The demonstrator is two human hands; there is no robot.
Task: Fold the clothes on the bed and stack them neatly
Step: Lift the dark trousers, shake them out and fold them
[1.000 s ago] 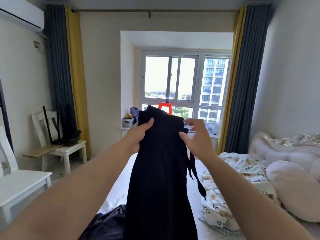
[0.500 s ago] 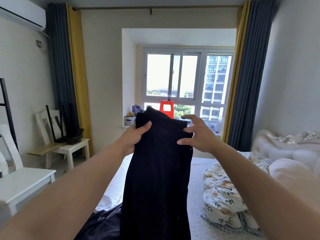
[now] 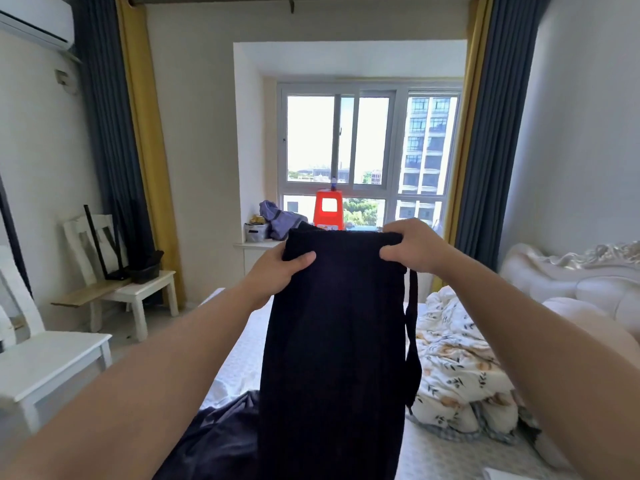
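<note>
I hold a pair of black trousers (image 3: 332, 348) up in front of me by the waistband, and they hang straight down over the bed (image 3: 235, 368). My left hand (image 3: 277, 268) pinches the waistband's left corner, thumb in front. My right hand (image 3: 412, 245) grips the right corner with curled fingers. A black drawstring (image 3: 412, 344) dangles along the right edge. Another dark garment (image 3: 214, 441) lies crumpled on the bed below my left forearm.
A floral quilt (image 3: 457, 368) is bunched on the bed's right side, with a pale pillow (image 3: 595, 323) and a padded headboard (image 3: 568, 271) beyond. White chairs (image 3: 45, 362) stand at the left. A red stool (image 3: 328, 210) sits on the window ledge ahead.
My right hand went from spread fingers on the fabric to a closed grip on the waistband's right corner. The waistband is now stretched flat between both hands, and the drawstring hangs free.
</note>
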